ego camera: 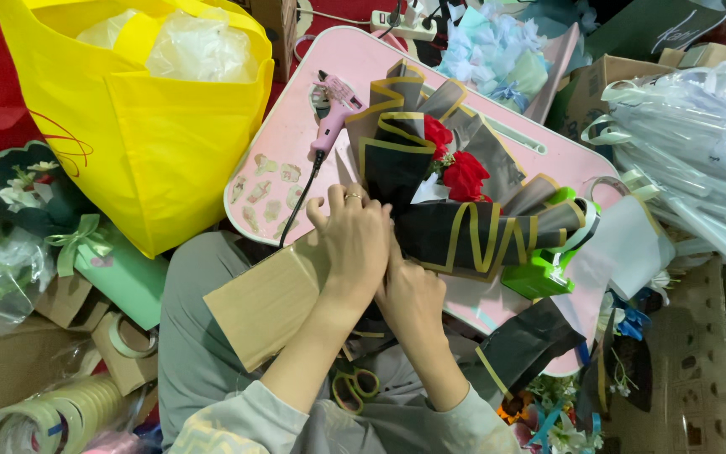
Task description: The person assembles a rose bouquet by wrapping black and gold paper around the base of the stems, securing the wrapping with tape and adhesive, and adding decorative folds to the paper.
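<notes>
A bouquet of red flowers (466, 175) wrapped in black paper with gold edges (455, 235) lies on a pink lap table (291, 143). My left hand (355, 244), a ring on one finger, grips the wrap where it gathers at the bouquet's base. My right hand (413, 301) sits just below and to the right of it, closed around the same gathered base. The stems are hidden under the two hands. A sheet of brown card (266, 304) lies under my left forearm.
A pink glue gun (334, 108) with a black cord rests on the table's far left. A green tape dispenser (538, 273) stands to the right of the bouquet. Yellow bag (153, 126) at left, tape rolls (39, 419) lower left, scissors (355, 387) on my lap, clear plastic sleeves (682, 143) at right.
</notes>
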